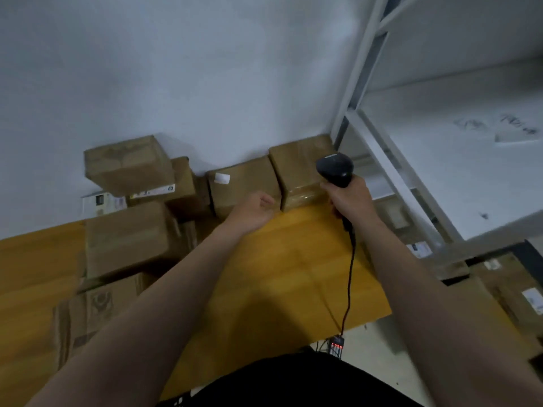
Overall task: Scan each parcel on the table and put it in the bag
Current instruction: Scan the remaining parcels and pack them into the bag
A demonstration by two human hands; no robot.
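Several brown cardboard parcels stand on the yellow wooden table (279,274) against the wall. My right hand (349,198) grips a black barcode scanner (335,168), its head raised in front of the rightmost parcel (296,174). A black cable (351,277) runs from the scanner down over the table's edge. My left hand (254,211) reaches out with fingers loosely curled, empty, just in front of the middle parcel with a white label (241,183). More parcels (129,236) are stacked at the left. No bag is in view.
A white metal shelf rack (440,142) stands to the right, with more boxes (514,289) on the floor beneath it. A small device with red lights (336,345) hangs at the table's front edge. The wall is right behind the parcels.
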